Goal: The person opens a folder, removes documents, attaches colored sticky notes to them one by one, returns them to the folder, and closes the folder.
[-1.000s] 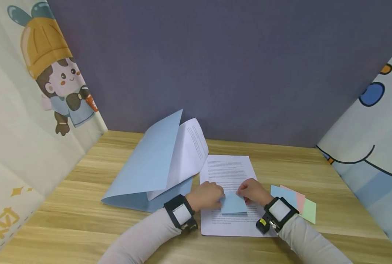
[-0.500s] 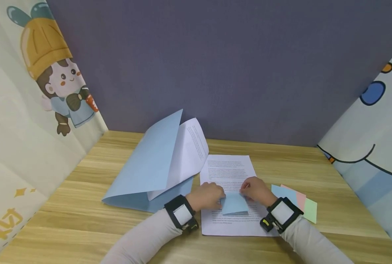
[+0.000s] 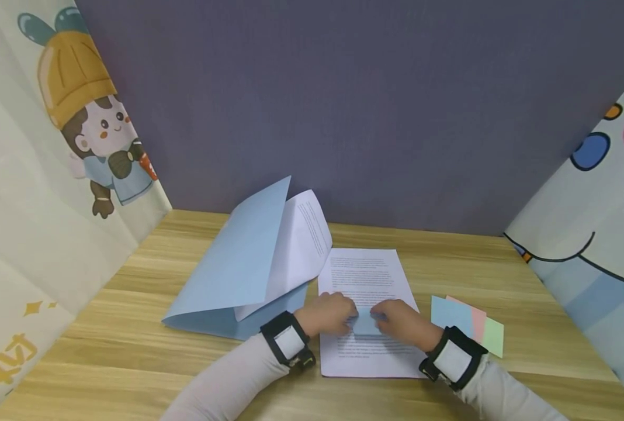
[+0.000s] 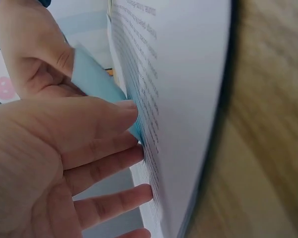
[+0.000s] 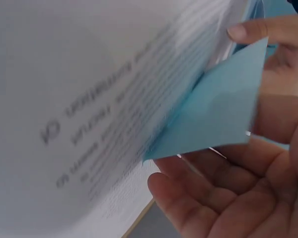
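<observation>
A blue sticky note (image 3: 365, 321) is on the printed sheet (image 3: 361, 359), between my two hands. In the right wrist view the note (image 5: 216, 109) stands at a slant off the page, its lower edge along the text. My right hand (image 3: 402, 323) pinches the note's free edge between thumb and fingers. At the note's left end, my left hand (image 3: 326, 314) holds on with the thumb (image 4: 121, 113) and index finger, while the other fingers reach down to the page. My left fingers partly hide that end of the note.
A blue folder (image 3: 233, 257) stands half open at the left, with a curved printed sheet (image 3: 304, 234) inside. Blue, pink and green sticky notes (image 3: 451, 316) lie overlapped on the wooden table (image 3: 133, 351) beside my right wrist. A dark panel (image 3: 338, 117) rises behind.
My right hand has moved from the note's far right corner slightly left and nearer to me. Less of the note shows from above. My left hand has stayed in place.
</observation>
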The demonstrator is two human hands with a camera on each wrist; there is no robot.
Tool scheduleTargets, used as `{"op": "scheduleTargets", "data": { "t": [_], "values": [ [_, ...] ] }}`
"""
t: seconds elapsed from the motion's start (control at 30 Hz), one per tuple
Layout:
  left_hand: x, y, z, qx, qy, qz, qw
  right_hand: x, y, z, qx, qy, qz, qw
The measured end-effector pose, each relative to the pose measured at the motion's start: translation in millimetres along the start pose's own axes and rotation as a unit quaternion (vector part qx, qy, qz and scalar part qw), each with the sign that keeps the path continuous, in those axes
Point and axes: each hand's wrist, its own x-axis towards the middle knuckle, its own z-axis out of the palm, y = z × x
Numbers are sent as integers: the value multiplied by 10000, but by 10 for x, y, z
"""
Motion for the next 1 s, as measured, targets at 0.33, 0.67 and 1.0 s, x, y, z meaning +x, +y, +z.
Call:
{"op": "scheduleTargets", "data": {
  "t": [0.33,0.67,1.0],
  "values": [
    [1,-15,23,105,-40,119,9999,-29,-70,141,-347,-371,-677,9964],
    [-5,4,20,258,-251,-88,9993,-28,-77,210,-900,-521,-943,9901],
    [-26,11,31,724,-771,-235,9941,-37,74,115,-886,-402,-1365,9858]
  ]
}}
